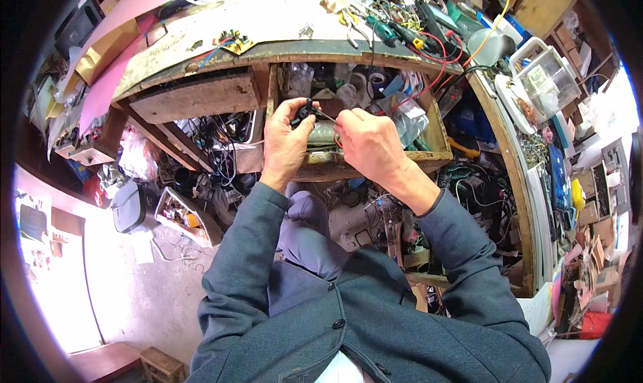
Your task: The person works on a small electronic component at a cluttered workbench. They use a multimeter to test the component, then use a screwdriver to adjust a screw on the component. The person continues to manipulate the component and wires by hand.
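Note:
Over a pulled-out wooden drawer (439, 156), my left hand (287, 142) pinches a small black part (306, 111) between thumb and fingers. Its exact kind does not show. My right hand (374, 145) is closed around a slim tool with a thin metal shaft (327, 117), which points left at the black part. Most of that tool is hidden by the fingers. A bit of red shows just below the right fingers. The drawer beneath holds clear plastic bags (410, 125), a roll of tape (378, 83) and other small items.
On the bench top (154, 54) lie a small circuit board with wires (234, 42), pliers (355, 29) and red cables (442, 48). Black cables (224, 138) fill a space left of the drawer. A box of parts (184, 215) stands on the floor. Clear plastic containers (546, 78) sit at right.

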The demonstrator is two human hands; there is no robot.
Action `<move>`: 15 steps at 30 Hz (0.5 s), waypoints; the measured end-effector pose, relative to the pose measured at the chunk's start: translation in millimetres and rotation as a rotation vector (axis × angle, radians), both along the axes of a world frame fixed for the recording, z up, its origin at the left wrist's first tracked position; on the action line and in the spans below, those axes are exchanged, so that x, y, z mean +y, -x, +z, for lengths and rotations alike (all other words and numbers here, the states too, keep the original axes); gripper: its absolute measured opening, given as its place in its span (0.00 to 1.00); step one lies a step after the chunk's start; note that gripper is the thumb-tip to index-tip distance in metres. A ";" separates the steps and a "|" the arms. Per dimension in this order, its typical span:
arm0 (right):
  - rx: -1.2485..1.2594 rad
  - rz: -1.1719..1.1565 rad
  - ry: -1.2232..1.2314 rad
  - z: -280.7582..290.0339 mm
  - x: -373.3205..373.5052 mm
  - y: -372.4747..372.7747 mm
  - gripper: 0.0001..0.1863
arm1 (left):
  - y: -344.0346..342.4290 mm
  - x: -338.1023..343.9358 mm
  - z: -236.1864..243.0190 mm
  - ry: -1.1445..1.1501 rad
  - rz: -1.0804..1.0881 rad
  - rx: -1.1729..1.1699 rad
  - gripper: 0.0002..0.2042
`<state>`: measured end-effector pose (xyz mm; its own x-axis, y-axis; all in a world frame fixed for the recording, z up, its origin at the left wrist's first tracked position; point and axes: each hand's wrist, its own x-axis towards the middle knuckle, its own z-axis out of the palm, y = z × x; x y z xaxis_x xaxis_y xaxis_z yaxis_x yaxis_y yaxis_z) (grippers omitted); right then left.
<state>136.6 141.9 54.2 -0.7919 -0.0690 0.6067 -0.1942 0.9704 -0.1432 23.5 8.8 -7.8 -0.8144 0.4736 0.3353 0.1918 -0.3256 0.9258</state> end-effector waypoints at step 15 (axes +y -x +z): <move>-0.094 -0.047 0.482 -1.6 3.4 3.8 0.05 | -1.3 1.7 -1.1 0.091 0.092 0.113 0.14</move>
